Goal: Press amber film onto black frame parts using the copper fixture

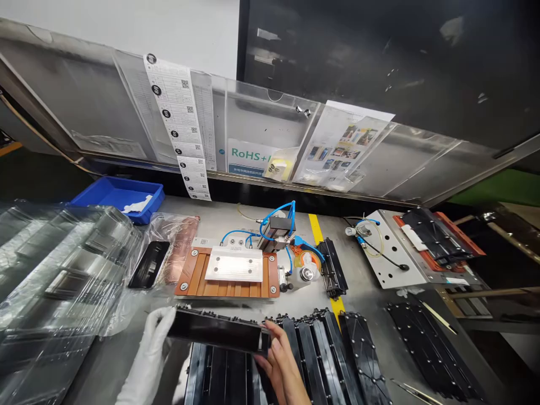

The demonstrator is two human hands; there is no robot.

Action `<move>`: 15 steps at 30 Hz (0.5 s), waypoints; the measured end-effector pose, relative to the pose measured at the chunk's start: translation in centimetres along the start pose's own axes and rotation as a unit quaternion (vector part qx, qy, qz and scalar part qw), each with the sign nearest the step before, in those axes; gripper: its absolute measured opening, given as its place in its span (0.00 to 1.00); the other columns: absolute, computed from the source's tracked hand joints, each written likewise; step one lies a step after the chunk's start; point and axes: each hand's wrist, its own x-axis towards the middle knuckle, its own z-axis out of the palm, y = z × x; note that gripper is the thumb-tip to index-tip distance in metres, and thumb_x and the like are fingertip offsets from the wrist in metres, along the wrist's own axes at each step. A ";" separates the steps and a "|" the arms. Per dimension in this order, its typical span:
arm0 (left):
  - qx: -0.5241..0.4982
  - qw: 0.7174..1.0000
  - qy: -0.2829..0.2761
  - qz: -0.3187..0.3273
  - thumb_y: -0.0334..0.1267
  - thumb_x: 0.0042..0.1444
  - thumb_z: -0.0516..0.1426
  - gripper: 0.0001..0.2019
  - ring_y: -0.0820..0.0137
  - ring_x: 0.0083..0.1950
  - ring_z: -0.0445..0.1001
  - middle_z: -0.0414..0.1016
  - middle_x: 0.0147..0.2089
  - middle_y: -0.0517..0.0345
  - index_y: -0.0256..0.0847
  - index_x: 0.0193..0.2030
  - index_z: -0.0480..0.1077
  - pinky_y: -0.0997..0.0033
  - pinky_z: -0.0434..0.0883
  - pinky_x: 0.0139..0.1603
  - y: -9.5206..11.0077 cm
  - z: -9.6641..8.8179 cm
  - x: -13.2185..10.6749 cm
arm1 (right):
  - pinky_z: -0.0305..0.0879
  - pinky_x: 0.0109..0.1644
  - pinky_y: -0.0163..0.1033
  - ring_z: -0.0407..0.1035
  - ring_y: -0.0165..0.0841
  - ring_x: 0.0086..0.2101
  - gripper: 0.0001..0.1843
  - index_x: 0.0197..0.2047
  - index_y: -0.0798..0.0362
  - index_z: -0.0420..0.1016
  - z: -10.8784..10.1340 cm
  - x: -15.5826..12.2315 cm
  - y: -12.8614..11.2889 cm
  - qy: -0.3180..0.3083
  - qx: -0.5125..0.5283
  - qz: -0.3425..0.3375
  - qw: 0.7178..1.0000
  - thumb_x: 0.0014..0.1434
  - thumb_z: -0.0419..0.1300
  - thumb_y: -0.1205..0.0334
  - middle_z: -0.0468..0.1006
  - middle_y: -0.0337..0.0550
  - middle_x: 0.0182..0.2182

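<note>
My left hand (149, 354), in a white glove, grips the left end of a long black plastic panel (217, 331). My bare right hand (280, 363) holds its right end. The panel hangs level just above a stack of similar black panels (320, 349) lying overlapped along the table's front edge. Beyond the held panel sits an orange-brown fixture with a white plate on top (230, 271).
Clear plastic trays (54, 275) pile up at left, beside a bagged black part (148, 264) and a blue bin (120, 195). Blue air hoses and a small black block (278, 225) stand behind the fixture. A metal jig (392, 256) and more black panels (430, 343) lie at right.
</note>
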 end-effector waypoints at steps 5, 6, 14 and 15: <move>-0.046 0.999 0.027 -0.003 0.54 0.61 0.53 0.13 0.62 0.53 0.75 0.72 0.47 0.61 0.50 0.45 0.66 0.61 0.71 0.62 1.9 -0.6 -0.6 | 0.58 0.67 0.52 0.64 0.47 0.63 0.44 0.64 0.43 0.69 0.9 -1.5 -2.9 -0.107 -0.172 -0.041 0.978 0.52 0.61 0.25 0.74 0.49 0.61; -0.050 0.999 0.020 -0.009 0.55 0.61 0.53 0.14 0.62 0.53 0.75 0.73 0.46 0.61 0.49 0.45 0.66 0.60 0.71 0.62 2.2 -0.7 -0.5 | 0.57 0.68 0.51 0.65 0.47 0.63 0.43 0.64 0.43 0.70 1.0 -1.7 -3.3 -0.127 -0.200 -0.049 0.970 0.53 0.60 0.26 0.74 0.49 0.61; 0.327 0.830 -0.050 0.448 0.46 0.59 0.61 0.20 0.63 0.45 0.81 0.82 0.52 0.55 0.50 0.58 0.70 0.65 0.77 0.48 2.9 -4.7 0.1 | 0.55 0.70 0.51 0.60 0.48 0.65 0.37 0.60 0.39 0.75 1.4 -3.1 -4.9 -0.067 -0.358 -0.087 0.927 0.59 0.52 0.25 0.66 0.48 0.65; 0.376 0.771 -0.091 0.505 0.42 0.59 0.60 0.20 0.65 0.40 0.82 0.83 0.51 0.55 0.49 0.59 0.71 0.68 0.78 0.40 3.1 -5.0 0.1 | 0.56 0.70 0.52 0.60 0.48 0.66 0.37 0.61 0.39 0.74 1.4 -3.2 -5.1 -0.066 -0.367 -0.083 0.924 0.59 0.52 0.25 0.65 0.48 0.65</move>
